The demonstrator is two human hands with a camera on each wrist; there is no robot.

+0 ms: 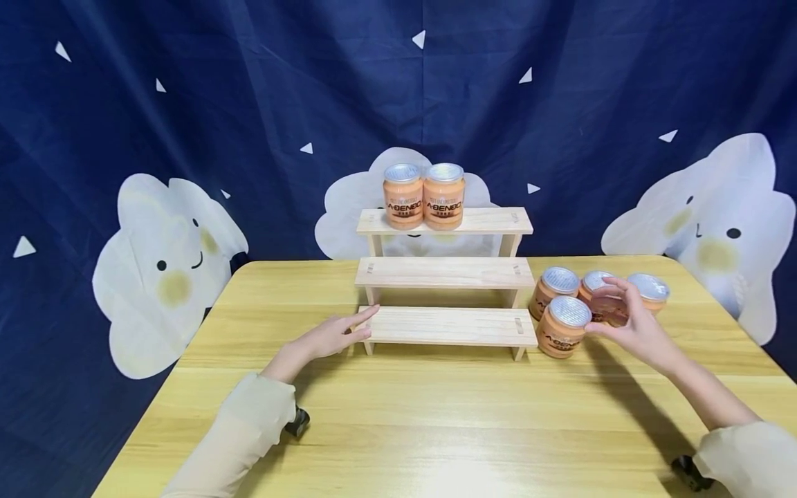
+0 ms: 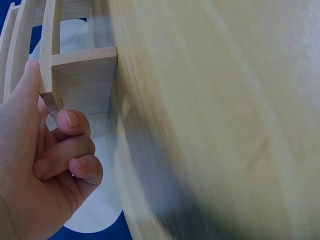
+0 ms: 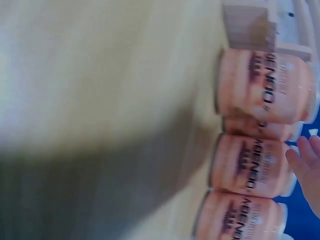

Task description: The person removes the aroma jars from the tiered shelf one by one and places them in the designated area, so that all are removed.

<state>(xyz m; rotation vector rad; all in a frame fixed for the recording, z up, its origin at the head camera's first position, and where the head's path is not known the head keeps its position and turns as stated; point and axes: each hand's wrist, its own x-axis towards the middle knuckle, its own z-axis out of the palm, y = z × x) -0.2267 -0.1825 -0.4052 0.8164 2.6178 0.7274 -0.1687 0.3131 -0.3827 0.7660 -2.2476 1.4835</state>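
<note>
Right hand (image 1: 629,325) nearest the jar cluster (image 1: 569,325), right of the stepped shelf (image 1: 445,325).
I saw its fingers spread loosely over the upright middle jar (image 1: 605,304) on the bench (image 1: 436,415); my left hand (image 1: 333,335) pinched the shelf's bottom-step end.

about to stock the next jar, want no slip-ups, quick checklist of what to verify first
1. Left hand steadies the stepped wooden shelf: ok, fingers pinch the bottom step's left end.
2. Right hand has a jar: cannot tell, fingers curl at the middle jar, grip blurred.
3. Free shelf space: ok, middle and bottom steps bare; top step holds two jars.
4. Neighbouring jars clear of the lift: not ok, the four jars on the table crowd together.
5. Jars upright: ok, lids up.
</note>
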